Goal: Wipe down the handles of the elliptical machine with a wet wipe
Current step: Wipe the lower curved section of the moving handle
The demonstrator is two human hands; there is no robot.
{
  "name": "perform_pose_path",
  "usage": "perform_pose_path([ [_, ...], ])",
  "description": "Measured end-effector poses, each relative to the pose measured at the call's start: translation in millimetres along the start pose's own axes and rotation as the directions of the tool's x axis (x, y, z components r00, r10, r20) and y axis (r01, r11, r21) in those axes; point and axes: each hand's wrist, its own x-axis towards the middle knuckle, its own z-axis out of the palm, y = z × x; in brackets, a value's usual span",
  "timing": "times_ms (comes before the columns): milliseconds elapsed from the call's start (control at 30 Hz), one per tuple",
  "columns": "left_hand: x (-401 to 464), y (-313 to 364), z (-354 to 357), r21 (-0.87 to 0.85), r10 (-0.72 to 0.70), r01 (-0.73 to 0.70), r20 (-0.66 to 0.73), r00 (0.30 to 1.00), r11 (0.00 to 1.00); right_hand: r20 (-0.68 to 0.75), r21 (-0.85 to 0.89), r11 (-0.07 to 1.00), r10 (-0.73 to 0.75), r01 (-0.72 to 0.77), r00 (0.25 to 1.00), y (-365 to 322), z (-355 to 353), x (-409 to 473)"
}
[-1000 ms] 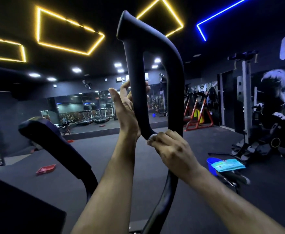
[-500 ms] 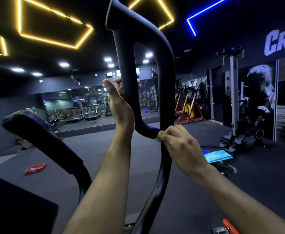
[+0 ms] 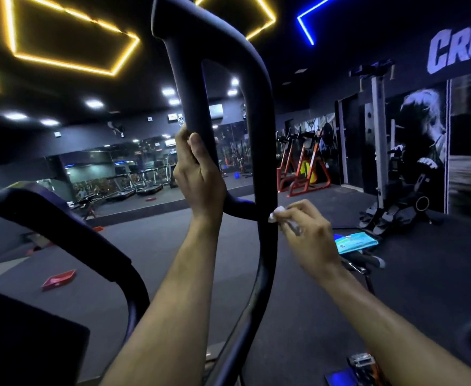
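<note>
Left hand has a firm grip around the handle; right hand pinches the wet wipe against its outer bar.

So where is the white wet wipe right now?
In the head view, right of centre: the crumpled white wet wipe is pinched in the right hand, pressed against the dark looped elliptical handle.

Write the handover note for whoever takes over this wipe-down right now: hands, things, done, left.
Left hand grips the inner bar of the looped handle.
Right hand pinches the wet wipe against the outer bar, beside the lower junction.
Wipe pack lies to the right, behind the right hand.
Done: cannot tell which parts are already wiped.
Left: the other handle at left, untouched now.
</note>
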Motion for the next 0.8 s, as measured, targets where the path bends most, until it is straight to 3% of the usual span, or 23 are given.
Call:
perform_pose_path([
  [67,0,-1,-1,-0.032,-0.031,0.031,0.022,0.999,0.999,-0.126,0.078,0.993,0.102,-0.093,0.987,-3,2,9],
  [133,0,0,1,-0.05,-0.027,0.029,0.049,0.998,0.998,-0.143,0.156,0.967,0.222,-0.199,0.965,-6,10,9],
  [400,-2,0,1,-0.045,-0.003,0.004,0.013,1.0,0.999,-0.012,0.201,0.904,0.387,-0.377,0.922,11,25,-37],
  [600,-1,2,0,-0.064,0.008,-0.008,0.011,1.0,0.998,-0.082,0.357,0.838,0.468,-0.412,0.88,-7,34,-15],
  [800,-1,3,1,-0.056,-0.028,0.029,0.025,0.999,0.998,0.087,0.366,0.721,0.603,-0.588,0.793,13,38,-52],
])
